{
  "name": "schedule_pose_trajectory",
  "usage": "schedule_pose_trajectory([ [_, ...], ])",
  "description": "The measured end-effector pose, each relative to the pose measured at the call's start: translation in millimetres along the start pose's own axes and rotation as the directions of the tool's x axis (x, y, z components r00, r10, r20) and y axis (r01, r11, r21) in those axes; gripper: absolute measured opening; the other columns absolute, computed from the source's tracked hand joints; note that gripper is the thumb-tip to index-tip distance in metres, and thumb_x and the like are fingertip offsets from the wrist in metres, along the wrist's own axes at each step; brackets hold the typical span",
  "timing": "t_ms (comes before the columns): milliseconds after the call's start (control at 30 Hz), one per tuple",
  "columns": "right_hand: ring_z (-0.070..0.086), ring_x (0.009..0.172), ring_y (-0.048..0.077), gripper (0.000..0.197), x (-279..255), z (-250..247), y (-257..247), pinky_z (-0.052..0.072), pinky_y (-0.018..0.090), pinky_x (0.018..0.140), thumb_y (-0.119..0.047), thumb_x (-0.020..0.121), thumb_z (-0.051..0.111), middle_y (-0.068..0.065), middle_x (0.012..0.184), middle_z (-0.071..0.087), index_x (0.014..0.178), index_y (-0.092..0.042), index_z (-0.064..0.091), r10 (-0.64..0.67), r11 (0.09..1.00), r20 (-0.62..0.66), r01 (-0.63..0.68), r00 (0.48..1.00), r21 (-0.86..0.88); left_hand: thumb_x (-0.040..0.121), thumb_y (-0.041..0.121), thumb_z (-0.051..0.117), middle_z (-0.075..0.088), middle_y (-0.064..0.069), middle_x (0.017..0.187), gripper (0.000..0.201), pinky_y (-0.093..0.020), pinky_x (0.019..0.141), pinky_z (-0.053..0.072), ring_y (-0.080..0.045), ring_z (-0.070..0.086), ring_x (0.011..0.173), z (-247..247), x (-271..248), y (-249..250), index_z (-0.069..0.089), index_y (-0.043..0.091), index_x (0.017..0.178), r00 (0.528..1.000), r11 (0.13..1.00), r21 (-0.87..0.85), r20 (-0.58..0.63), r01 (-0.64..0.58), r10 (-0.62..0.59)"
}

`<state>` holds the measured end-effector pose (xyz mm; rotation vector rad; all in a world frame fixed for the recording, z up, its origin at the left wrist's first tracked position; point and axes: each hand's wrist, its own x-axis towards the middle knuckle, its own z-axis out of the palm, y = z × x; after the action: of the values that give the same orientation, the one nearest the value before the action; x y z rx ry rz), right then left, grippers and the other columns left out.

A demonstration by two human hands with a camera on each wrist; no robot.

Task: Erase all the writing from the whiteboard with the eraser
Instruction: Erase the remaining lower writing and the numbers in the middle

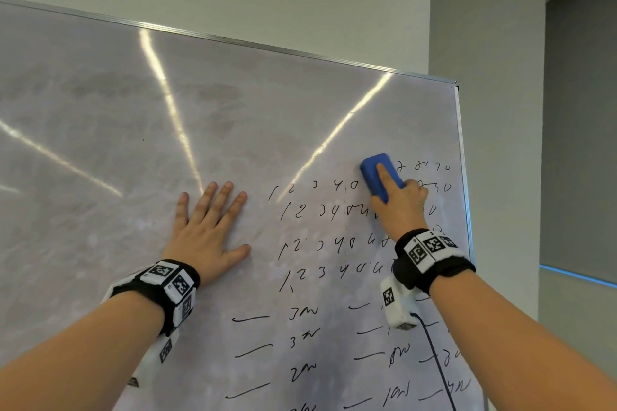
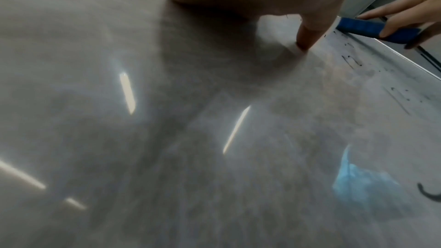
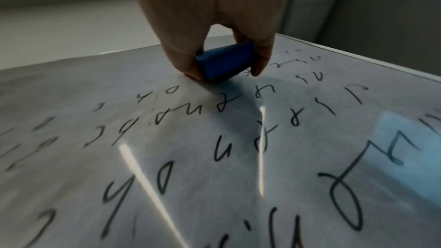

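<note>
A whiteboard (image 1: pixel 233 130) fills the head view, with black handwriting (image 1: pixel 317 243) in rows on its right and lower part. My right hand (image 1: pixel 400 207) grips a blue eraser (image 1: pixel 379 172) and presses it on the board at the top row of writing, index finger laid along its back. In the right wrist view the thumb and fingers pinch the eraser (image 3: pixel 224 61) on both sides, writing (image 3: pixel 190 116) below it. My left hand (image 1: pixel 207 230) lies flat on the board left of the writing, fingers spread. The left wrist view shows the eraser (image 2: pixel 372 28) at upper right.
The upper and left board surface shows only grey smudges and light reflections. The board's metal right edge (image 1: pixel 462 160) runs close beside the eraser. A pale wall and a pillar (image 1: pixel 484 43) stand behind. A dark cable (image 1: pixel 437 364) hangs from my right wrist.
</note>
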<state>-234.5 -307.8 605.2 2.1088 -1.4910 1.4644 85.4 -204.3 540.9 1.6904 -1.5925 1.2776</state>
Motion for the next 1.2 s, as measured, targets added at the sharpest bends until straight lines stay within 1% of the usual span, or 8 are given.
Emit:
schedule_pose_trajectory([
  [100,0.032,0.108,0.035,0.061,3,-1,5,0.034,0.037,0.092,-0.035,0.095,0.045,0.021,0.122,0.034,0.148,-0.034,0.015,0.097,0.995,0.010,-0.097,0.995,0.013,0.070,0.067,0.039,0.023,-0.001,0.155,0.089,-0.050,0.113,-0.004,-0.021,0.010,0.142,-1,0,2,0.022,0.028,0.148,0.999,0.999,-0.035,0.010,0.033,-0.033],
  [267,0.026,0.117,0.030,0.061,-8,-3,11,0.027,0.034,0.101,-0.030,0.094,0.050,0.018,0.125,0.032,0.147,-0.035,0.019,-0.171,0.985,0.094,0.172,0.981,-0.004,0.064,0.065,0.042,0.029,-0.001,0.152,0.090,-0.048,0.113,-0.004,-0.021,0.012,0.141,-4,2,8,0.030,0.027,0.145,0.996,0.993,-0.078,0.008,0.086,-0.086],
  [467,0.037,0.108,0.034,0.057,19,-10,39,0.024,0.028,0.083,-0.032,0.093,0.049,0.023,0.117,0.043,0.145,-0.033,0.027,0.109,0.993,-0.022,-0.108,0.994,0.041,0.063,0.065,0.041,0.032,-0.001,0.151,0.089,-0.046,0.112,-0.006,-0.021,0.015,0.141,-7,3,8,0.032,0.028,0.144,0.996,0.992,-0.090,0.015,0.087,-0.086],
  [633,0.028,0.120,0.031,0.055,7,-7,35,0.026,0.031,0.102,-0.029,0.093,0.055,0.018,0.125,0.037,0.144,-0.031,0.033,-0.086,0.992,0.005,0.085,0.996,0.094,0.064,0.065,0.042,0.032,-0.002,0.150,0.089,-0.046,0.113,-0.008,-0.022,0.017,0.140,-6,3,10,0.031,0.027,0.145,0.995,0.990,-0.104,0.006,0.100,-0.100],
  [800,0.037,0.106,0.035,0.054,25,-10,53,0.030,0.035,0.095,-0.035,0.096,0.044,0.024,0.117,0.041,0.146,-0.032,0.025,0.182,0.983,-0.065,-0.180,0.981,0.043,0.066,0.065,0.041,0.031,-0.002,0.151,0.090,-0.047,0.113,-0.007,-0.022,0.015,0.141,-4,3,8,0.029,0.026,0.146,0.995,0.990,-0.102,0.008,0.096,-0.095],
  [967,0.033,0.111,0.030,0.059,15,-3,50,0.026,0.024,0.096,-0.026,0.090,0.059,0.010,0.107,0.034,0.144,-0.029,0.033,-0.090,0.984,-0.042,0.095,0.995,0.149,0.066,0.066,0.040,0.029,-0.002,0.152,0.090,-0.052,0.113,-0.002,-0.023,0.016,0.141,-2,2,9,0.028,0.026,0.146,0.996,0.993,-0.078,0.007,0.093,-0.092],
  [1100,0.036,0.107,0.033,0.054,27,-5,53,0.024,0.025,0.083,-0.027,0.092,0.051,0.018,0.111,0.041,0.143,-0.032,0.034,0.125,0.985,-0.118,-0.109,0.985,0.130,0.067,0.066,0.040,0.029,-0.002,0.152,0.090,-0.051,0.113,-0.004,-0.023,0.014,0.142,-2,2,9,0.027,0.026,0.147,0.996,0.993,-0.071,0.003,0.091,-0.091],
  [1200,0.037,0.107,0.034,0.055,25,-2,51,0.028,0.028,0.091,-0.030,0.092,0.052,0.020,0.113,0.041,0.144,-0.032,0.032,0.143,0.979,-0.098,-0.126,0.985,0.161,0.067,0.066,0.040,0.028,-0.002,0.152,0.090,-0.050,0.113,-0.007,-0.022,0.014,0.142,-2,2,9,0.027,0.026,0.147,0.996,0.994,-0.066,0.006,0.092,-0.092],
])
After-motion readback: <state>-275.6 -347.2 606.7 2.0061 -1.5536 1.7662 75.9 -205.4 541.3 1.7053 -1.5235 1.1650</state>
